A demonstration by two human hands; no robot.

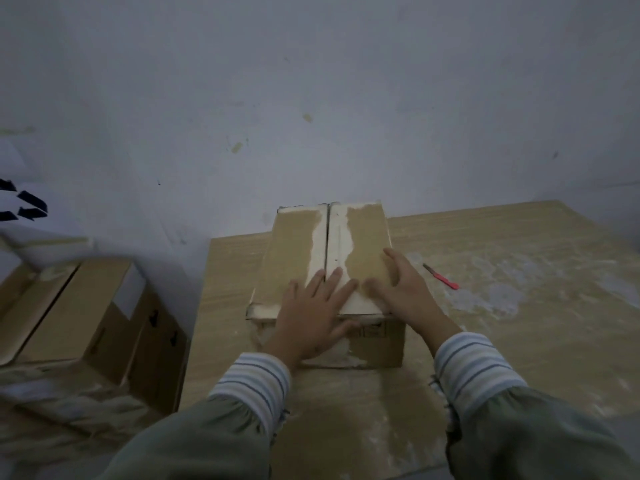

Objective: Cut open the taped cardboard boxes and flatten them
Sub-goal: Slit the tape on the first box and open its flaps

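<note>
Box (322, 265) stands mid-bench (502, 323), its top seam seen as a dark open slit with torn paper where tape appears stripped, so the cut is judged done on top; the flaps are not yet lifted and flattening is left, with more boxes (79, 306) noted off the bench at 9 o'clock. Left hand (311, 317) is laid flat across the seam, fingers (332, 282) straight and spread wide, thumb over the near edge; right hand (401, 285) is pressed on the right flap, fingers slightly bent, nothing held. Red cutter (441, 277) is left lying at 3 o'clock of the box, untouched.
</note>
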